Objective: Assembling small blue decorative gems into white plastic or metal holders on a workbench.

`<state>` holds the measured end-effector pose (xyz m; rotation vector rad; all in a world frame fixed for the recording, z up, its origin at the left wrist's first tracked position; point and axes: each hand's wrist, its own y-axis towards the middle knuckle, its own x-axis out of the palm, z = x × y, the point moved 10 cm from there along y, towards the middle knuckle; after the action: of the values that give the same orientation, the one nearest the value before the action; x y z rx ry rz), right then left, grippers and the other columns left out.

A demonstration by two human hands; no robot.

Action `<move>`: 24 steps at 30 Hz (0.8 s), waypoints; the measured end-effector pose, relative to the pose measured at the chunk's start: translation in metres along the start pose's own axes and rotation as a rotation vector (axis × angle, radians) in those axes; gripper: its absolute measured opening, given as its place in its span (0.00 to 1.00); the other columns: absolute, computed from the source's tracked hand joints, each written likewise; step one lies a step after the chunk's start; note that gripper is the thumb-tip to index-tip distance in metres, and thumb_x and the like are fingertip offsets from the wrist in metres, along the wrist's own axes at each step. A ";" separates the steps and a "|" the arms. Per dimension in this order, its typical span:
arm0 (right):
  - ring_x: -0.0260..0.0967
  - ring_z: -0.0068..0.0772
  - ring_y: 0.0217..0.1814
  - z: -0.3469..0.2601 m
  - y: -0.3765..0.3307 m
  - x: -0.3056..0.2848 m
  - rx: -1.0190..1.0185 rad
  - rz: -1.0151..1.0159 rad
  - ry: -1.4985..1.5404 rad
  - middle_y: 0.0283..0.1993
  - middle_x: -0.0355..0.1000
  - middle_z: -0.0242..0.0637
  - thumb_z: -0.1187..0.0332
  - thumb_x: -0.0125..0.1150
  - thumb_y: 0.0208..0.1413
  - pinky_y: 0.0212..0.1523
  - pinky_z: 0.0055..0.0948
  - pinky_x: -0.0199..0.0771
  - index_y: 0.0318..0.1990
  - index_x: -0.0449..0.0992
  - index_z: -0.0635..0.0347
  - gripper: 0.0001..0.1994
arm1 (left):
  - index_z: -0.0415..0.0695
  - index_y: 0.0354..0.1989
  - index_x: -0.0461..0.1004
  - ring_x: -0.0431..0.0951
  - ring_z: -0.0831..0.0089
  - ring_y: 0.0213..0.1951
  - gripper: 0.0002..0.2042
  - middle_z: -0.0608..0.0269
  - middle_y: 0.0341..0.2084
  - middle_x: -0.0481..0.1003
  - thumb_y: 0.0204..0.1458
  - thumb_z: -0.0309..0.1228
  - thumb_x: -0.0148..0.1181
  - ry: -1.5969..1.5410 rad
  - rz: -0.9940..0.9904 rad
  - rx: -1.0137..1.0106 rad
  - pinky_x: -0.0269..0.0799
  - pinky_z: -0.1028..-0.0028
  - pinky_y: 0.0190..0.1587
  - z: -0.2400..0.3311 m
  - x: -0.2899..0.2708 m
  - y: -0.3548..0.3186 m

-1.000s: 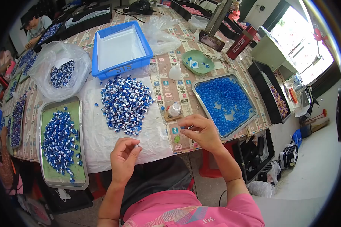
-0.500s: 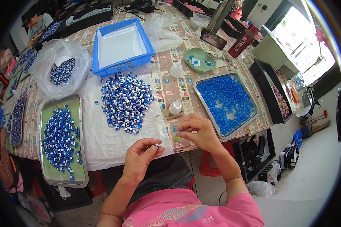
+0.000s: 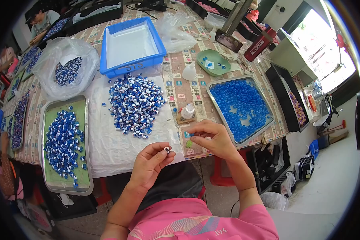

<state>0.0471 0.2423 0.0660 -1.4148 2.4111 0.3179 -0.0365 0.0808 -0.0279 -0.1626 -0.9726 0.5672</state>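
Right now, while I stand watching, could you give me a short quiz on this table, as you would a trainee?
1. Which of the person's hands pinches the small, rounded white-and-dark piece?
2. True or false: the rectangular silver metal tray of clear blue beads stands to the right of the white plastic bottle.
3. Fill in: just beyond the loose heap of small blue-and-white pieces sits a ___ rectangular plastic tub.

Key: 1. The left hand, between thumb and fingers. 2. True. 3. Blue.
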 end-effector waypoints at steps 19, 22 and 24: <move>0.72 0.19 0.31 -0.036 0.045 -0.012 -0.061 0.266 -0.379 0.35 0.77 0.33 0.77 0.68 0.48 0.32 0.19 0.71 0.38 0.83 0.61 0.09 | 0.37 0.49 0.74 0.81 0.70 0.42 0.11 0.58 0.41 0.78 0.58 0.21 0.58 -0.084 -0.068 -0.023 0.79 0.73 0.48 0.016 -0.016 -0.019; 0.70 0.22 0.29 -0.040 0.053 -0.002 -0.111 0.241 -0.455 0.34 0.77 0.33 0.75 0.68 0.47 0.30 0.21 0.69 0.38 0.84 0.58 0.09 | 0.38 0.49 0.74 0.81 0.70 0.42 0.11 0.58 0.41 0.78 0.58 0.21 0.58 -0.089 -0.062 -0.024 0.79 0.73 0.47 0.016 -0.018 -0.022; 0.69 0.23 0.27 -0.040 0.056 0.001 -0.153 0.231 -0.536 0.34 0.77 0.34 0.75 0.69 0.46 0.29 0.22 0.68 0.37 0.83 0.58 0.09 | 0.38 0.49 0.74 0.81 0.70 0.42 0.11 0.59 0.40 0.78 0.58 0.21 0.58 -0.097 -0.066 -0.030 0.79 0.73 0.47 0.016 -0.017 -0.023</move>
<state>-0.0094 0.2543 0.1042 -0.9433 2.1253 0.8365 -0.0479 0.0505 -0.0228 -0.1301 -1.0767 0.5043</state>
